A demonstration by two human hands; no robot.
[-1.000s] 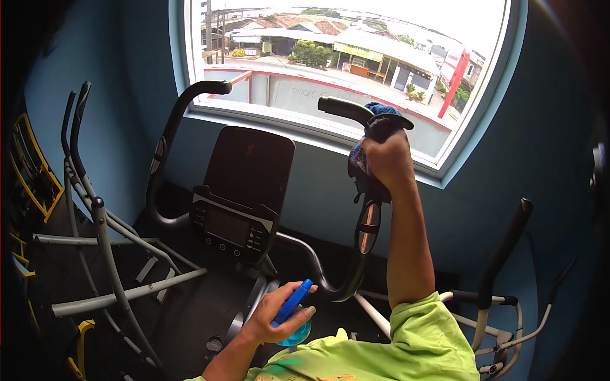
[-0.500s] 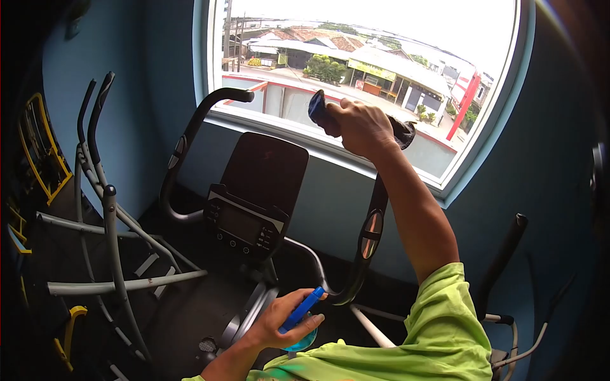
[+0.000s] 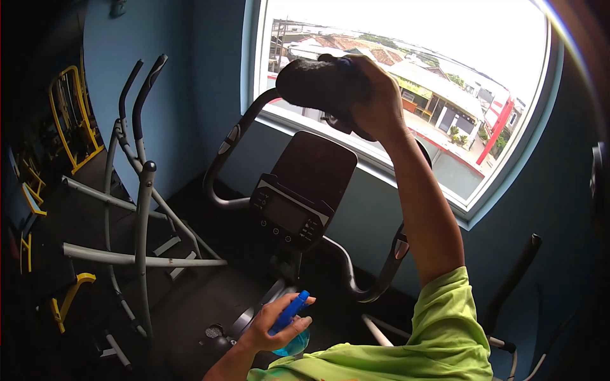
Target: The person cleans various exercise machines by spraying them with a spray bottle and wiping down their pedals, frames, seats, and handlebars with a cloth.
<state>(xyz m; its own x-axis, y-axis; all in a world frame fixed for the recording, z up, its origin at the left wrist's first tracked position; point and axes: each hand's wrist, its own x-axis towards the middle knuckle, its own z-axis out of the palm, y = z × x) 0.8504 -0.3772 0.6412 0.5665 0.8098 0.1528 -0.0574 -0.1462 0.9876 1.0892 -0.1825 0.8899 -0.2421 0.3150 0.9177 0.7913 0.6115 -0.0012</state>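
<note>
the dark cloth (image 3: 318, 84) is gripped by the closed fingers of the right hand (image 3: 379, 96), raised before the window (image 3: 457, 41); contact with the handlebar (image 3: 370, 294) cannot be told. the spray bottle (image 3: 297, 343) is clasped in the left hand (image 3: 267, 327). how much is wiped, or left, is not shown.

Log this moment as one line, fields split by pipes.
left hand: holds spray bottle | right hand: grips dark cloth in front of window | nearby: exercise machine console
</note>
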